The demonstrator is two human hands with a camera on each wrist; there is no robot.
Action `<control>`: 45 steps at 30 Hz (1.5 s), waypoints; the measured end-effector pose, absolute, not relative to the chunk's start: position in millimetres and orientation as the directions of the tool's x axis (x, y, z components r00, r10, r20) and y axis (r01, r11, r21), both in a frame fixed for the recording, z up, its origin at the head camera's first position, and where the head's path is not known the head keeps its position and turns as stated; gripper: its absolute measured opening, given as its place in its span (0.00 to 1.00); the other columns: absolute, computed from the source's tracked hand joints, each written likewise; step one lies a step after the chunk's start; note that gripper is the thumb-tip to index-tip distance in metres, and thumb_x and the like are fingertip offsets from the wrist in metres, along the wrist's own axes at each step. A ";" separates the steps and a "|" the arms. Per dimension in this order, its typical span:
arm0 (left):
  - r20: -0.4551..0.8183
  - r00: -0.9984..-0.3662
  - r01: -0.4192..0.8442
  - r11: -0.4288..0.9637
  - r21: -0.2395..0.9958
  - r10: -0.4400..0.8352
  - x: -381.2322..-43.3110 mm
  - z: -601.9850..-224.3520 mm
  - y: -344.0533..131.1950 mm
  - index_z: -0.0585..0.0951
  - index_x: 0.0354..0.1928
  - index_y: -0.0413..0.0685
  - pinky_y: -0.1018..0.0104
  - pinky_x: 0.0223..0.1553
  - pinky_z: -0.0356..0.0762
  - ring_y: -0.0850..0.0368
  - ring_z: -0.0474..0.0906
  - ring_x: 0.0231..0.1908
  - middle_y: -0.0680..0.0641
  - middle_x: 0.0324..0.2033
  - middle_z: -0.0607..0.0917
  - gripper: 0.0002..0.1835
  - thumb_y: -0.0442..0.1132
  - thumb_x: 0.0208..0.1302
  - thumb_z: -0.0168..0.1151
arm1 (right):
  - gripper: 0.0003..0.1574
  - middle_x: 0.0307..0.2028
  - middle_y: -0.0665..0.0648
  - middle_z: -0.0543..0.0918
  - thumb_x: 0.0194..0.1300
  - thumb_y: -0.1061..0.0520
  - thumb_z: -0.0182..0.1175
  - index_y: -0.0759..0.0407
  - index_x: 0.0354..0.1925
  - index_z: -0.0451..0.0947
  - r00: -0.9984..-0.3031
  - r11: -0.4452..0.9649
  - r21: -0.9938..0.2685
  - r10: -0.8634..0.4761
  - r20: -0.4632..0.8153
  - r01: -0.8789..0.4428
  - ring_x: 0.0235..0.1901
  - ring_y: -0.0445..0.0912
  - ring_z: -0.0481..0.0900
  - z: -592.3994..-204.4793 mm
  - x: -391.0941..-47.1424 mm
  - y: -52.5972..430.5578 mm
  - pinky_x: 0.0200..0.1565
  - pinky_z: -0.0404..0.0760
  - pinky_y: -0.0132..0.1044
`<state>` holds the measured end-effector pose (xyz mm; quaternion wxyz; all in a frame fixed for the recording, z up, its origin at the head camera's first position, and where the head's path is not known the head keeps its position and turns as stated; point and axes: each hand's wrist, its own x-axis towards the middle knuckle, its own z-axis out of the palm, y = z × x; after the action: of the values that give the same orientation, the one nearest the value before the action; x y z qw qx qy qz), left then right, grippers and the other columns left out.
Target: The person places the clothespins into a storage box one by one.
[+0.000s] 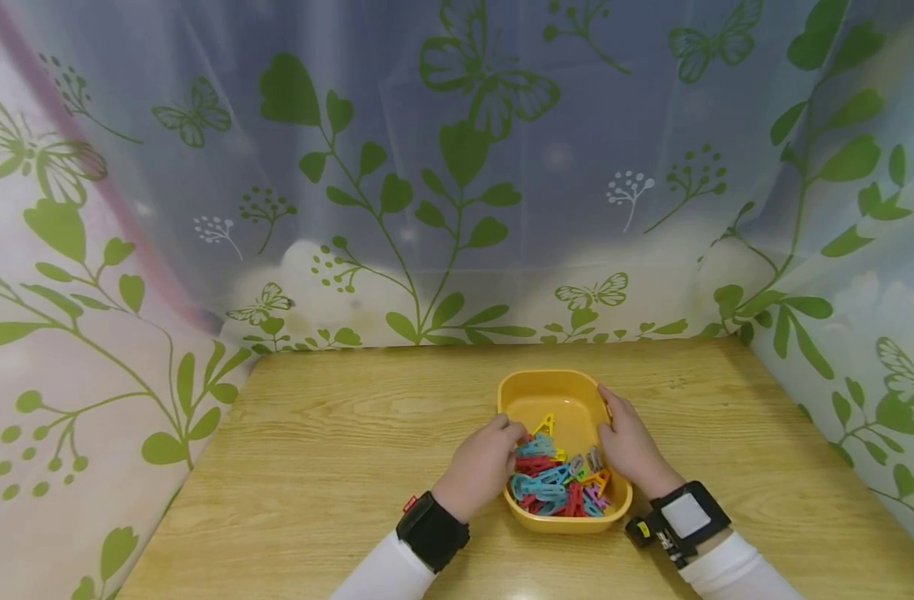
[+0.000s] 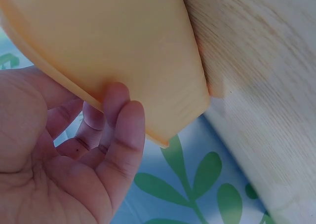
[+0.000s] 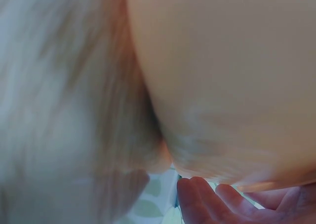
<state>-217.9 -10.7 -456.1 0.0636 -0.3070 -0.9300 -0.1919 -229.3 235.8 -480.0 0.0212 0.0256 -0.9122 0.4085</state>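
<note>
A yellow plastic tub (image 1: 554, 525) sits on the wooden table, its front half heaped with small plastic clothes pegs (image 1: 550, 482) in blue, red, yellow, green, purple and grey. At the tub's left rim, my left hand (image 1: 484, 460) grips the edge; in the left wrist view its curled fingers (image 2: 129, 135) lie against the outer wall. My right hand (image 1: 636, 442) holds the right side, thumb over the rim and the other fingers along the outside. The right wrist view is blurred, with several fingertips (image 3: 197, 199) at the tub's edge.
The wooden tabletop (image 1: 337, 433) extends on both sides of the tub. A patterned curtain (image 1: 382, 250) with green leaves and butterflies hangs behind the table and along both sides. Black straps with cameras (image 1: 434, 531) are on both wrists.
</note>
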 end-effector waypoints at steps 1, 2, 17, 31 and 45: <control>0.237 -0.805 0.593 0.737 0.326 0.543 -217.8 -456.0 -11.0 0.84 0.48 0.48 0.74 0.34 0.75 0.65 0.71 0.31 0.52 0.37 0.79 0.11 0.28 0.67 0.66 | 0.38 0.74 0.80 0.55 0.77 0.66 0.40 0.74 0.79 0.44 -0.998 0.663 -0.746 -0.030 0.060 -0.065 0.72 0.74 0.60 -479.9 -229.2 235.5 0.69 0.62 0.66; 0.238 -0.807 0.591 0.736 0.332 0.541 -217.5 -455.9 -11.4 0.84 0.48 0.48 0.74 0.34 0.75 0.65 0.71 0.30 0.52 0.37 0.79 0.11 0.28 0.67 0.66 | 0.38 0.74 0.80 0.55 0.77 0.66 0.40 0.74 0.79 0.44 -0.998 0.662 -0.746 -0.031 0.060 -0.066 0.72 0.74 0.60 -479.6 -229.1 235.3 0.69 0.62 0.66; 0.223 -0.825 0.565 0.733 0.380 0.520 -217.8 -458.8 -14.7 0.84 0.47 0.47 0.74 0.35 0.74 0.65 0.70 0.31 0.52 0.37 0.77 0.09 0.28 0.69 0.64 | 0.38 0.74 0.80 0.54 0.77 0.65 0.39 0.74 0.79 0.44 -0.998 0.667 -0.742 -0.041 0.056 -0.069 0.73 0.74 0.57 -478.9 -230.1 234.1 0.71 0.59 0.66; 0.230 -0.830 0.556 0.730 0.398 0.508 -217.3 -460.0 -18.4 0.84 0.49 0.46 0.74 0.36 0.76 0.64 0.73 0.33 0.50 0.40 0.78 0.11 0.27 0.69 0.64 | 0.37 0.74 0.81 0.55 0.77 0.65 0.39 0.76 0.78 0.45 -0.995 0.674 -0.732 -0.063 0.077 -0.099 0.73 0.74 0.57 -479.6 -229.7 232.2 0.71 0.58 0.67; 0.231 -0.832 0.554 0.732 0.398 0.504 -215.3 -460.2 -20.3 0.83 0.49 0.46 0.73 0.38 0.78 0.63 0.76 0.36 0.50 0.40 0.79 0.10 0.28 0.69 0.64 | 0.37 0.74 0.81 0.55 0.77 0.66 0.40 0.76 0.78 0.45 -0.994 0.661 -0.742 -0.067 0.087 -0.110 0.73 0.74 0.57 -477.7 -226.4 229.2 0.71 0.59 0.66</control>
<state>-215.3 -20.3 -460.2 0.0538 -0.2846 -0.9289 -0.2307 -226.4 229.2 -477.7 0.0259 0.0485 -0.9111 0.4086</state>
